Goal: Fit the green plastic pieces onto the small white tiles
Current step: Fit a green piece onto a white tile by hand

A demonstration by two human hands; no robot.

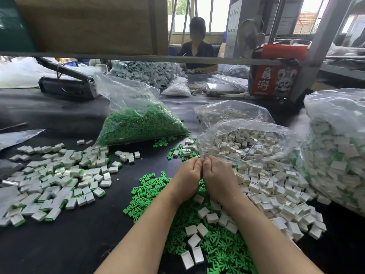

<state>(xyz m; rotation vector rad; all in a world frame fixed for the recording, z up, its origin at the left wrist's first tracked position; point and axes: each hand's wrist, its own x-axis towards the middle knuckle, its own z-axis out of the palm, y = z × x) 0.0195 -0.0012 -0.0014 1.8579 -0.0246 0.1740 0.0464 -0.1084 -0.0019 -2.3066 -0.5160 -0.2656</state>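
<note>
Matt green plastic pieces [150, 196] and smooth, faintly glossy white tiles [264, 186] lie on the dull black table [65, 244]; the clear bags [246, 131] are thin, crinkled, shiny film.

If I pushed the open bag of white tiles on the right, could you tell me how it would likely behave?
The bag of white tiles would probably sag rather than slide as one: its thin clear film is crumpled and slack. The mouth lies open toward the loose white tiles already spilled on the black table, so more would likely pour out. It looks well filled, so probably heavy for its size.
</note>
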